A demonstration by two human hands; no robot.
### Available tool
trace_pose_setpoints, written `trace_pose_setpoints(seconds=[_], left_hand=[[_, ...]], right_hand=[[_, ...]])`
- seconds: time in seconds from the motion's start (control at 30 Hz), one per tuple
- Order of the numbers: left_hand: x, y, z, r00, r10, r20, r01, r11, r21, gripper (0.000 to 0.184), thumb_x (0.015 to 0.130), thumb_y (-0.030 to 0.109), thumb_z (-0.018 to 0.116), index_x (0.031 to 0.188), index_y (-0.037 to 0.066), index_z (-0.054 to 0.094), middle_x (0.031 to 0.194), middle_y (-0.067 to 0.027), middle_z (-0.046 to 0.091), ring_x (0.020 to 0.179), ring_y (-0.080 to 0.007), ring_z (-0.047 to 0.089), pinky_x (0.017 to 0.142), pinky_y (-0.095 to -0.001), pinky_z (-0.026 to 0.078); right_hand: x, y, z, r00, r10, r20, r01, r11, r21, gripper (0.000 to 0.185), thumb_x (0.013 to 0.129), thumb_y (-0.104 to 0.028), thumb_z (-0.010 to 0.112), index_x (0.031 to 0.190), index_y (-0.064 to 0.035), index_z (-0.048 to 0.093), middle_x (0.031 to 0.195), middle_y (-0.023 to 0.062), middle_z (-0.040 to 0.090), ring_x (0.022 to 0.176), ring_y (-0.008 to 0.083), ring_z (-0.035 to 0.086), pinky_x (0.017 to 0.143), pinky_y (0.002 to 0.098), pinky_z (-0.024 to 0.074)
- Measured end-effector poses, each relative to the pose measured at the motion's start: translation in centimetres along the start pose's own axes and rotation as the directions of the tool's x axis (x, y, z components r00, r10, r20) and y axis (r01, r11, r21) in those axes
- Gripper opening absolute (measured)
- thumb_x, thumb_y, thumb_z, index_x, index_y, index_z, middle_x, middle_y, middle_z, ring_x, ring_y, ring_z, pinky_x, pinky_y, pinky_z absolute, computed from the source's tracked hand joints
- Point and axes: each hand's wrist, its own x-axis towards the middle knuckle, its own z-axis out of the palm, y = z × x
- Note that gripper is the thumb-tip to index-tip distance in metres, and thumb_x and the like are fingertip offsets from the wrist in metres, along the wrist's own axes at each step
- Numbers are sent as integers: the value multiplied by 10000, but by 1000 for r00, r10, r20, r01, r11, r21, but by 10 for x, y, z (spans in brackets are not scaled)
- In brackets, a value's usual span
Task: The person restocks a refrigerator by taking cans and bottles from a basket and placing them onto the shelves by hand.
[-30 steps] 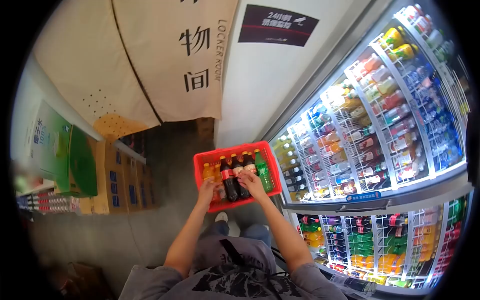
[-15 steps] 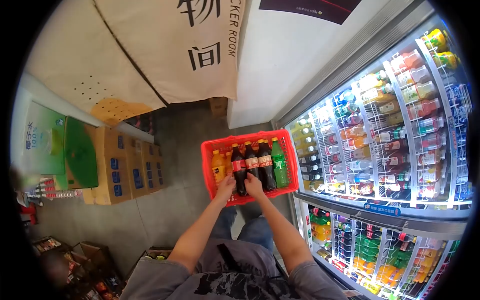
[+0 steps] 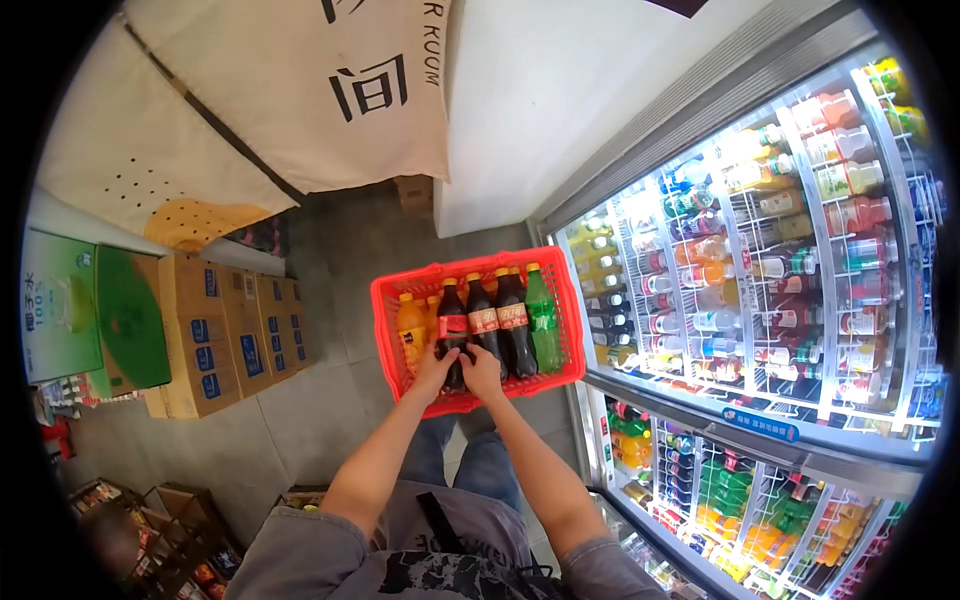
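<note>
A red plastic basket (image 3: 574, 330) full of bottles is in front of my legs. My left hand (image 3: 434, 371) and my right hand (image 3: 483, 371) both close around the lower part of a cola bottle (image 3: 453, 325) with a red label, thumbs on its near face. To its right lean more dark cola bottles (image 3: 484, 318) with pale labels, then a green soda bottle (image 3: 543, 318) at the basket's right end. Orange drink bottles (image 3: 411, 328) stand on the left side. The fingers behind the held bottle are partly hidden.
A lit drinks fridge (image 3: 760, 430) with several shelves of bottles lines the right. Cardboard cartons (image 3: 200, 345) and a green box (image 3: 130, 310) stand left. A cloth curtain (image 3: 270, 90) hangs ahead beside a white wall (image 3: 510, 120). Crates of packets (image 3: 175, 520) lie lower left.
My view has shifted, so the basket and hands appear farther left. My hands have come slightly closer together around the red-labelled cola bottle, the thumbs now nearly meeting on it.
</note>
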Motion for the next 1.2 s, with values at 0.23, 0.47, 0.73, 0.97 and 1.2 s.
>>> trace_pose_setpoints(seconds=[0.23,0.47,0.73,0.97,1.2], left_hand=[[-23,23,-10,991,-36,131,44,997,-59,574,910,242,682,1386,41,433,1133,-120,593,1023,-197,580,868,-311,486],[-73,78,3,959,116,260,-122,993,7,601,916,200,667,1415,13,389,1226,-123,558,1098,-199,558,933,-330,477],[-144,141,72,836,199,511,-217,976,-25,603,923,113,639,1446,22,352,1241,-96,565,1128,-182,564,975,-317,450],[-216,172,179,627,239,741,-398,917,40,597,868,106,696,1410,42,456,1012,37,499,918,-76,478,871,-219,399],[-275,151,288,438,89,895,-390,916,99,624,861,29,683,1416,-22,404,1207,-76,595,1068,-132,585,947,-272,445]], right_hand=[[-21,-17,-26,953,242,181,-300,834,463,510,826,-186,761,1235,4,523,1099,187,653,1013,240,654,848,334,532],[-36,-38,-81,953,95,289,-261,741,618,670,882,-220,718,1436,-42,387,1176,141,585,987,186,620,835,311,526],[-67,-74,-203,985,-56,161,-87,648,757,605,940,-239,644,1440,-60,354,1173,98,607,1026,160,602,807,320,538],[-141,-55,-331,995,-100,7,57,618,784,634,891,-221,712,1413,-42,400,1246,100,586,1108,173,577,950,315,463],[-229,-6,-410,951,22,-307,229,617,753,631,863,-224,744,1365,-1,432,1246,84,577,1101,159,575,953,319,472]])
